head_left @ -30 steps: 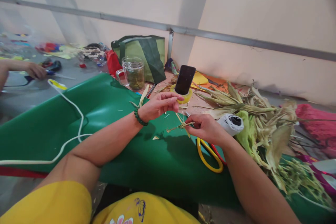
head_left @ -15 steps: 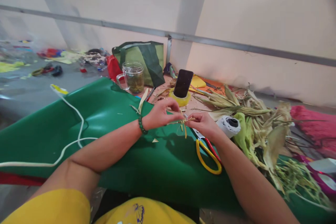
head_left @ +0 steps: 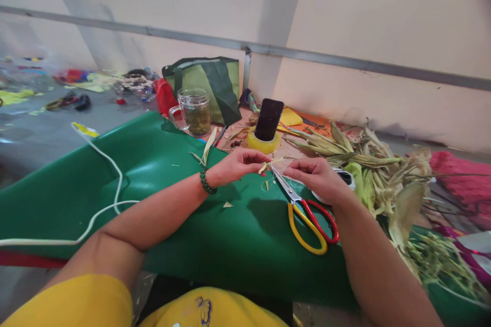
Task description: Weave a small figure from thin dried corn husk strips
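My left hand [head_left: 240,166], with a green bead bracelet [head_left: 207,182] at the wrist, pinches a small tied piece of corn husk [head_left: 267,165] between thumb and fingertips. Just to its right, my right hand [head_left: 320,176] has its thumb and fingers pressed together; what they hold, if anything, is too fine to make out. A thin pale thread hangs faintly below the husk piece. Scissors [head_left: 292,195] with one yellow and one red handle lie on the green mat [head_left: 230,245] between my hands, blades pointing toward the husk. Partly behind my right hand is a white spool [head_left: 343,176].
A phone [head_left: 269,118] stands in a yellow tape roll [head_left: 263,142]. Dried corn husks [head_left: 402,189] are heaped on the right. A glass mug [head_left: 195,112] stands before a green bag [head_left: 210,87]. A white cable [head_left: 92,222] crosses the mat at left. Husk scraps lie about.
My right hand has let go of the husk piece and moved right, uncovering the scissors' blades and red handle. My left hand keeps the husk piece in nearly the same place.
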Available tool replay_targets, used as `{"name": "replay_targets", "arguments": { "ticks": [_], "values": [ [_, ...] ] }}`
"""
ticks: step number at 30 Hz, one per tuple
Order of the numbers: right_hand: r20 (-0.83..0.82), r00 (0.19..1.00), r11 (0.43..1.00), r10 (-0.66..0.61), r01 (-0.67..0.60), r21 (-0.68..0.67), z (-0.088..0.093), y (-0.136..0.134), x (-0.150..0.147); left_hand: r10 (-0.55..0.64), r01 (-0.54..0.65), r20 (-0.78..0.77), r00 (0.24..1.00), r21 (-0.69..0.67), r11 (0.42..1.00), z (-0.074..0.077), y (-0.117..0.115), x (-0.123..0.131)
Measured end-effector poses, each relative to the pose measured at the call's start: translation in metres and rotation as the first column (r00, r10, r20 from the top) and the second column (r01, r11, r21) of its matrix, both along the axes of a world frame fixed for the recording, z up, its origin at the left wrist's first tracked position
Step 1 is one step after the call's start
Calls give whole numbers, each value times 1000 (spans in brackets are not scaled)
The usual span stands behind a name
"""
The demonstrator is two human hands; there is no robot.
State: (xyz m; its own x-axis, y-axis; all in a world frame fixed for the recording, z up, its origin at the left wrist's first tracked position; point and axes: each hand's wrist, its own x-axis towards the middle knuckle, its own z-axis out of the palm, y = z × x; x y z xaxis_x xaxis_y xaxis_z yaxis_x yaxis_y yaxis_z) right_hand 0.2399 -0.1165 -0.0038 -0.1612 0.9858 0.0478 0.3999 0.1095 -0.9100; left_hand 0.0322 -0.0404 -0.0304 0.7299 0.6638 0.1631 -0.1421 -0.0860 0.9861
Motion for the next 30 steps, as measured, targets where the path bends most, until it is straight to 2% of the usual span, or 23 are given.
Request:
{"name": "replay_targets", "arguments": {
  "ticks": [4,9,10,12,14,15,18,20,22,25,30],
  "values": [
    [57,998,996,-13,8,87,13,-5,17,24,-23,13,1000,-65,998,0,0,1],
    [159,984,996,77,-83,28,17,-9,40,51,-49,21,998,-83,995,3,-2,1],
    [203,978,998,44,-53,42,16,-7,43,47,-45,19,999,-77,996,4,-3,1],
    [272,954,985,-123,85,149,11,-4,43,35,-34,22,999,-56,998,4,-5,1],
    [250,930,945,-270,206,254,5,0,34,32,-32,34,999,-14,999,3,-6,2],
    [211,940,943,-270,215,253,2,1,27,33,-34,43,999,15,999,3,-7,3],
    [31,997,993,-77,74,89,-5,0,1,39,-46,65,997,113,993,2,-11,5],
    [-70,997,1000,25,-25,3,-8,0,-13,48,-54,41,998,174,983,3,-14,5],
    [-151,987,999,52,-53,-3,-11,1,-20,60,-59,5,998,233,971,4,-18,5],
    [-220,974,997,62,-51,59,-12,3,-20,85,-72,-25,996,314,947,5,-23,4],
    [-103,993,998,59,-57,19,-8,2,-7,87,-42,-77,993,462,886,8,-26,2]
  ]
}}
